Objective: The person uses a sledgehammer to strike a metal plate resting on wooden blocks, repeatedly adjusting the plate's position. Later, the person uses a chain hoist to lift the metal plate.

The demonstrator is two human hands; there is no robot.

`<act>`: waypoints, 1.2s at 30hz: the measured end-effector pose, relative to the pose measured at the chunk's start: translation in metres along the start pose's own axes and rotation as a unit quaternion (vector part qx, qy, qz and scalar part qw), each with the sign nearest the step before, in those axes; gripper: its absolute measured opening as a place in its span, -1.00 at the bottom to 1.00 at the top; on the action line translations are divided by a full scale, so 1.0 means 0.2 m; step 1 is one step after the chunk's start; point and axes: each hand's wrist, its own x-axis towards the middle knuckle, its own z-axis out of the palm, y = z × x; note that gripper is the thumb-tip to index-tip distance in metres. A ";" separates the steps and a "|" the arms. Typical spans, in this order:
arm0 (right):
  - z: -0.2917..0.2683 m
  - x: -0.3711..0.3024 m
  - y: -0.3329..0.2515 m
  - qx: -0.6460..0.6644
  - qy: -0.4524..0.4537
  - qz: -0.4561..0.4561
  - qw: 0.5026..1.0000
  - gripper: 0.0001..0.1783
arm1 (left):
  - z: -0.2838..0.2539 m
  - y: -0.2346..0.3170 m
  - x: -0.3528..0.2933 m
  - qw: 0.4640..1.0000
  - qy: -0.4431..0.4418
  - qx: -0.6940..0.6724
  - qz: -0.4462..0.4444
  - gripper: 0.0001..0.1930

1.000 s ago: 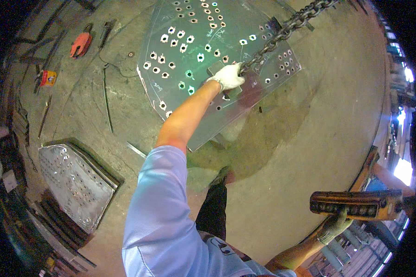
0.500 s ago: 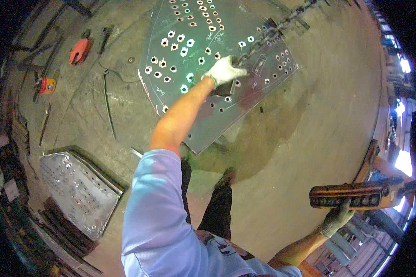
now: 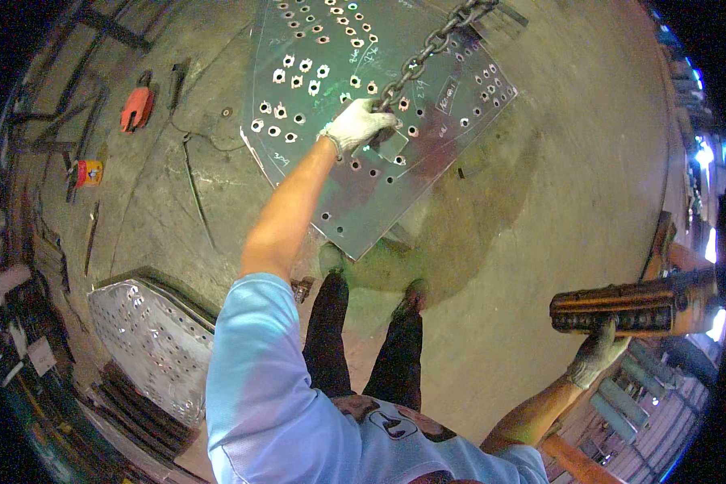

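Note:
My left hand (image 3: 358, 127), in a white work glove, is closed around the lower end of a heavy link chain (image 3: 436, 42). The chain runs from it up toward the far right. Below the hand lies a large dark steel plate (image 3: 452, 153) with many round holes and chalk marks. A small rectangular shape shows beside my fingers; I cannot tell whether it is an opening or a part. At the right, my gloved right hand (image 3: 595, 355) grips an orange and black crane remote control (image 3: 621, 308) with a row of buttons; its fingertips are partly hidden.
A second perforated plate (image 3: 149, 347) lies at lower left, by dark steel bars (image 3: 137, 407). On the concrete floor to the left are a red lifting clamp (image 3: 138, 108), a thin rod (image 3: 198, 189) and a red and yellow container (image 3: 89, 173). Steel pieces are stacked along the right edge.
My left hand has shifted slightly left with the chain, and more links now show above it. The remote in my right hand sits a little higher in view. The view itself has moved somewhat.

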 end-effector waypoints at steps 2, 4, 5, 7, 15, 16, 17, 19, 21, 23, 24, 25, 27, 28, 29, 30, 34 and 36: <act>0.02 0.00 0.11 0.051 0.013 0.034 0.998 -0.37 | -0.07 -0.11 0.02 0.999 0.014 -0.040 0.015 -0.70; 0.11 0.01 0.09 0.042 -0.026 0.059 0.997 -0.40 | -0.09 -0.16 0.05 0.997 0.016 -0.069 0.000 -0.68; 0.11 0.01 0.13 0.038 -0.004 0.020 0.999 -0.41 | -0.07 -0.15 0.03 0.997 0.011 -0.078 -0.023 -0.66; 0.19 0.01 0.11 -0.020 0.004 0.032 0.999 -0.35 | -0.11 -0.14 -0.06 0.990 0.003 -0.142 -0.024 -0.70; 0.46 0.06 0.02 0.078 -0.081 0.017 0.994 -0.39 | -0.15 -0.03 -0.23 0.997 0.038 -0.060 0.025 -0.73; 0.47 0.05 -0.01 0.094 -0.088 0.032 0.991 -0.38 | -0.16 0.04 -0.23 0.999 0.034 -0.011 0.017 -0.72; 0.48 0.05 -0.03 0.103 -0.099 0.025 0.989 -0.39 | -0.16 0.10 -0.26 0.999 0.032 -0.022 0.007 -0.75; 0.55 0.06 -0.06 0.119 -0.126 0.006 0.985 -0.40 | -0.26 0.10 -0.24 0.999 0.007 -0.049 0.004 -0.77; 0.58 0.07 0.01 0.134 -0.119 0.008 0.984 -0.39 | -0.31 0.10 -0.27 0.997 0.027 -0.073 0.012 -0.79; 0.62 0.05 0.02 0.183 -0.116 0.019 0.976 -0.40 | -0.35 0.06 -0.26 0.990 0.008 -0.139 -0.009 -0.75; 0.65 0.04 0.03 0.194 -0.105 0.004 0.975 -0.39 | -0.36 0.05 -0.27 0.987 0.013 -0.162 -0.005 -0.72; 0.65 0.04 0.02 0.155 -0.098 0.008 0.983 -0.43 | -0.35 0.06 -0.26 0.982 0.017 -0.188 0.001 -0.69; 0.60 0.07 0.06 0.127 -0.086 -0.031 0.988 -0.41 | -0.39 0.06 -0.24 0.989 0.019 -0.149 -0.016 -0.65; 0.60 0.07 0.04 0.130 -0.078 -0.037 0.988 -0.40 | -0.39 0.08 -0.26 0.993 0.016 -0.115 -0.011 -0.68; 0.59 0.08 0.03 0.133 -0.069 -0.043 0.988 -0.40 | -0.40 0.10 -0.28 0.997 0.012 -0.081 -0.007 -0.70; 0.57 0.09 0.06 0.112 -0.048 -0.037 0.992 -0.39 | -0.43 0.08 -0.30 0.992 0.011 -0.121 -0.011 -0.74; 0.55 0.12 0.10 0.109 -0.012 -0.040 0.993 -0.43 | -0.54 -0.02 -0.43 0.995 0.026 -0.073 -0.067 -0.75; 0.57 0.11 0.08 0.120 -0.024 -0.022 0.992 -0.45 | -0.60 -0.13 -0.46 0.996 0.025 -0.074 -0.050 -0.72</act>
